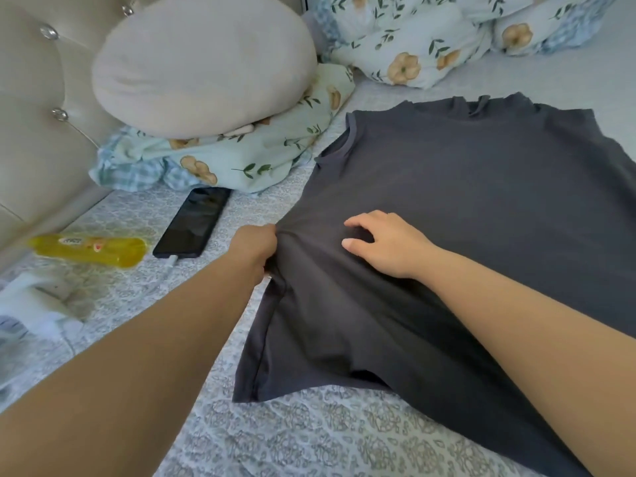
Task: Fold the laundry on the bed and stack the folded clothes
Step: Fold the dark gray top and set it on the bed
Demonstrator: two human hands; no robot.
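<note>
At the left side edge of the dark grey sleeveless cotton shirt (464,201), the left hand (256,247) grips a bunch of the cloth, with its fingers curled tight around the fold. Just beside that grip, on the shirt's front, the right hand (382,244) rests on the cloth with its fingers bent and its fingertips (348,243) pressing down; it holds nothing. The shirt lies spread on the bed sheet with a grey flower pattern (309,435), with its neck end far from the hands and its bottom hem near the person. Cloth wrinkles run out from the pinched spot.

Near the gripping hand, on its outer side, a black flat phone (192,227) lies on the sheet with a white cable plugged into it. Past the phone lies a yellow clear plastic bottle (89,251) on its side. Farther off, a round cream pillow (203,63) sits on a light blue blanket with yellow flowers (241,156). A cream padded headboard with shiny buttons (34,115) stands beyond the bottle.
</note>
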